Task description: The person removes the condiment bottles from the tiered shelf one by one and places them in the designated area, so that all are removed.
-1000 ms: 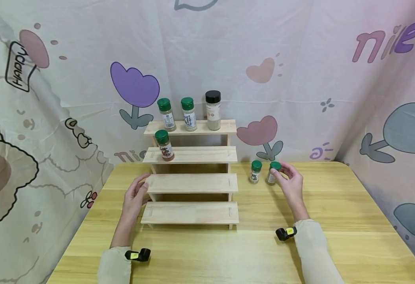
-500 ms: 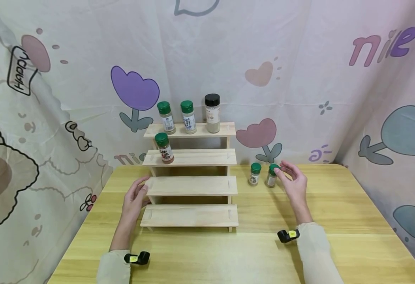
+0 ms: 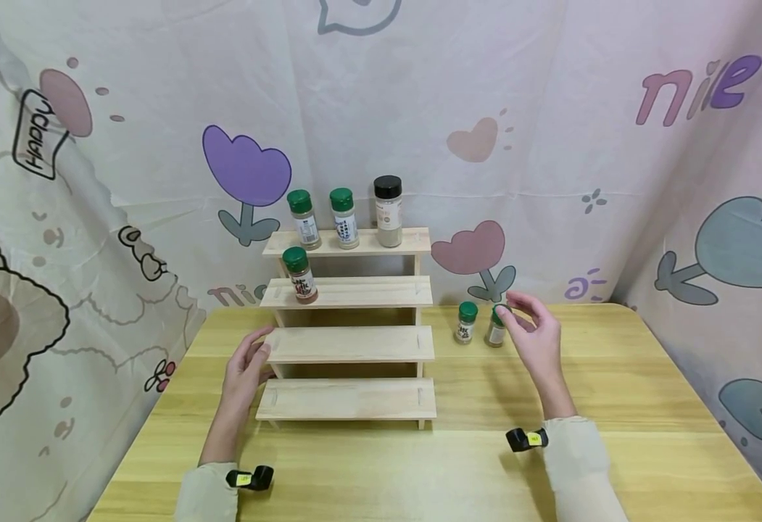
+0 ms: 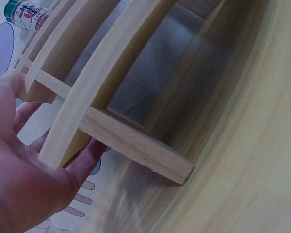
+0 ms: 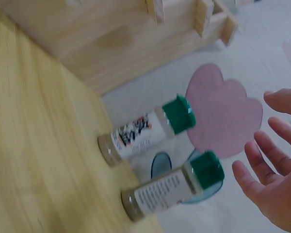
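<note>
A four-step wooden display rack [image 3: 348, 344] stands on the table. At its left end my left hand [image 3: 243, 371] grips a lower step, thumb on the board and fingers beneath, as the left wrist view shows of the hand [image 4: 34, 165]. Two green-capped spice jars stand upright right of the rack: one [image 3: 465, 324] nearer it, the other [image 3: 495, 333] beside my right hand [image 3: 537, 341]. In the right wrist view the right hand [image 5: 276, 179] has its fingers spread, apart from the labelled jar [image 5: 160, 194], holding nothing.
On the top step stand two green-capped jars, the left one [image 3: 305, 221] and the middle one [image 3: 344, 220], plus a black-capped jar [image 3: 388, 212]. A jar with reddish contents [image 3: 301, 277] stands one step down. A printed cloth [image 3: 367, 109] hangs behind the table [image 3: 485, 464].
My right hand has loosened from the right-hand jar and drawn slightly back from it. That jar stays standing on the table. The left hand keeps its place on the rack.
</note>
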A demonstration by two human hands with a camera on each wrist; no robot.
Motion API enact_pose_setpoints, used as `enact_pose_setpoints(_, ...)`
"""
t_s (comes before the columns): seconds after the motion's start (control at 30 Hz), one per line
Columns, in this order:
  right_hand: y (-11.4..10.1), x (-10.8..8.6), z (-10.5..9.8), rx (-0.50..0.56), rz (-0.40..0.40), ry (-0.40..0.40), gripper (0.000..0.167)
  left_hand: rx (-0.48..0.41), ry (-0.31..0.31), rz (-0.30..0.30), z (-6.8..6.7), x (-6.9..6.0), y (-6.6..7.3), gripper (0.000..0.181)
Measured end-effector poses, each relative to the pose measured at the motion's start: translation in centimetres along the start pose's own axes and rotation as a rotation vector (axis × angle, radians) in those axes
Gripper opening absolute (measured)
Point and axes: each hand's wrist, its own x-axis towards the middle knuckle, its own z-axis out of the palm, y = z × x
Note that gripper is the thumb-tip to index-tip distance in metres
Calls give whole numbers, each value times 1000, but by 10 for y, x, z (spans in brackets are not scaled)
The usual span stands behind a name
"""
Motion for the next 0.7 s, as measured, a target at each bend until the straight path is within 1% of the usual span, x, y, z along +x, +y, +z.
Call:
enact_pose_setpoints(0.1, -19, -6, 9, 8, -2, -49, 33, -10, 1, -1, 0, 0, 0, 46)
enact_pose_setpoints(0.17, -24, -8, 14, 14, -7, -80, 33, -15, 1, -1, 0, -1, 0, 46)
enact_pose_setpoints(0.27, -21, -10, 21, 27, -14, -117, 34, -11, 1, 1, 0, -1, 1, 46)
enact_pose_setpoints(0.43, -16, -13, 34, 73, -54, -187, 34, -7, 6, -3, 1, -2, 2, 47)
enact_pose_setpoints(0.63, -27, -22, 57, 190, -95, -280, 32, -21, 6, -5, 1, -1, 2, 47)
enact_pose_setpoints(0.7, -31, -26, 65, 208, -106, -312, 31, -24, 5, -5, 1, -1, 2, 47)
